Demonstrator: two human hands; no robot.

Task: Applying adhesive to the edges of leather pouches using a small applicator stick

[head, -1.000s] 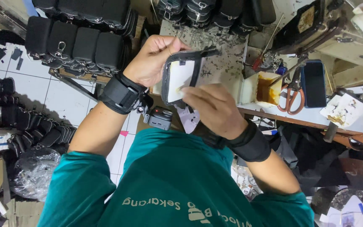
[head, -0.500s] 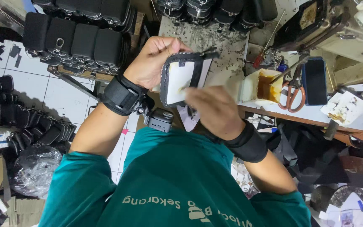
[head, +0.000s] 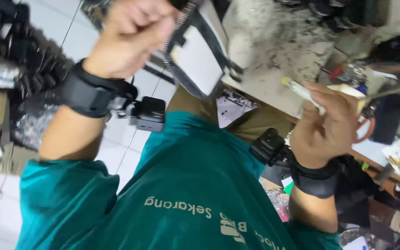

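Observation:
My left hand (head: 130,34) is raised at the top and grips a black zippered pouch (head: 200,60) with a white card panel showing in it. Its wrist wears a black strap carrying a small black box (head: 149,113). My right hand (head: 327,125), also strapped at the wrist, is to the right of the pouch and apart from it. It is closed around a thin whitish stick with a yellowish tip (head: 302,91), which points left toward the pouch. My teal shirt (head: 186,194) fills the lower view.
A stained grey worktop (head: 274,51) lies behind the pouch. Orange-handled scissors (head: 364,134) and a dark phone-like slab (head: 387,118) sit at the right. Black pouches (head: 5,18) and a plastic bag (head: 33,125) lie on the tiled floor at the left.
My right hand has left the pouch, moved right and now holds the stick. My left hand lifted the pouch higher. The view has swung closer and is blurred.

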